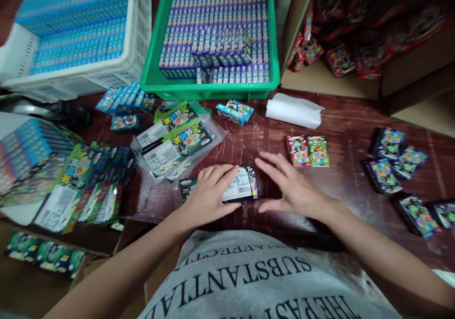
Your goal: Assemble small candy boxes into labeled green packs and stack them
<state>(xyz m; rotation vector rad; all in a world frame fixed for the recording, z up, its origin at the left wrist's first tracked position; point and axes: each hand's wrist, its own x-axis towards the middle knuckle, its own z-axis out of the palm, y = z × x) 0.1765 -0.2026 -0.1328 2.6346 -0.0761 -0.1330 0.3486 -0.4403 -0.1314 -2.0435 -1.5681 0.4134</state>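
Note:
A flat printed packet (pixel 238 188) in a clear sleeve lies near the table's front edge, its white label and barcode facing up. My left hand (pixel 211 191) lies across its middle, thumb at the near edge and fingers at the far edge, covering part of it. Just off the packet's right end, my right hand (pixel 287 186) is open, thumb and fingers apart and nothing between them. Beyond the right hand stand a red small box (pixel 298 150) and a green small box (pixel 319 151), side by side.
Behind are a white crate (pixel 106 72) of blue boxes, a green crate (pixel 213 92) of purple boxes and a carton (pixel 334 87) with red packs. Printed sleeves (pixel 177 139), a white roll (pixel 294 111) and blue boxes (pixel 234 112) lie nearer. Dark boxes (pixel 384 176) lie right.

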